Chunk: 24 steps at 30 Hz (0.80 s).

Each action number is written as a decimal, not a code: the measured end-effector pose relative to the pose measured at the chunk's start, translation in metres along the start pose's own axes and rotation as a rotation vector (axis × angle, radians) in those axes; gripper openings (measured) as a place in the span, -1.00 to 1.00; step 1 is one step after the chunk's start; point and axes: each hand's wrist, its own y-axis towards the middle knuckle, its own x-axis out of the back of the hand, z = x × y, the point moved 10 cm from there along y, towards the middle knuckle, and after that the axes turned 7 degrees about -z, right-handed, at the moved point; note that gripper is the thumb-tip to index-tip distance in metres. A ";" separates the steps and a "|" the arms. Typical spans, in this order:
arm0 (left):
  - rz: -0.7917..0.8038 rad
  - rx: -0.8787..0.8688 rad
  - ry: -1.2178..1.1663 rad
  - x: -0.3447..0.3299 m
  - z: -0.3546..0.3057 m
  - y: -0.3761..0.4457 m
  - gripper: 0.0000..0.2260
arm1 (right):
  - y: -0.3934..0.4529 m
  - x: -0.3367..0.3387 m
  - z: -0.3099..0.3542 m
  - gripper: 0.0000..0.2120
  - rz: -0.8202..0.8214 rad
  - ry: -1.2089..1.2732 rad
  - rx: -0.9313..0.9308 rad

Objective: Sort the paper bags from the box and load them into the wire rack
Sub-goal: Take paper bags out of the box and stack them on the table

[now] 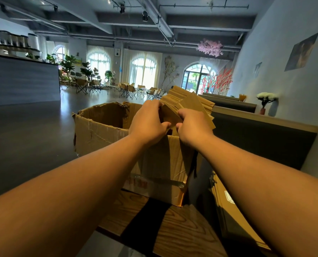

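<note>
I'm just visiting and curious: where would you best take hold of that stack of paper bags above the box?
Probably at its near lower edge, coming from the person's side. The stack of paper bags stands fanned and tilted above the cardboard box, with its flat faces to either side. The left hand and right hand already grip there, one per side, squeezing the bags together so none slips out.

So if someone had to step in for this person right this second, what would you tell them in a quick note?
Left hand: grips the stack of paper bags from its left side.
Right hand: grips the same stack from the right, thumb on the near face.
The stack is held above the right end of the torn cardboard box, which stands on a wooden table.
Done: one bundle is lifted out.
Left: sort the bags and load them into the wire rack, which is not in view. Whether more bags remain in the box cannot be seen.
</note>
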 end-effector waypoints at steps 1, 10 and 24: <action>-0.039 -0.016 -0.022 0.004 -0.002 -0.002 -0.49 | 0.000 0.008 0.002 -0.79 -0.071 0.016 0.007; -0.213 -0.215 -0.064 0.028 -0.035 -0.057 -0.79 | -0.016 0.108 -0.013 -0.78 -0.438 0.348 -0.107; 0.020 0.807 -1.269 -0.045 -0.094 -0.136 -0.77 | -0.194 0.070 -0.123 -0.80 -0.337 1.399 -0.956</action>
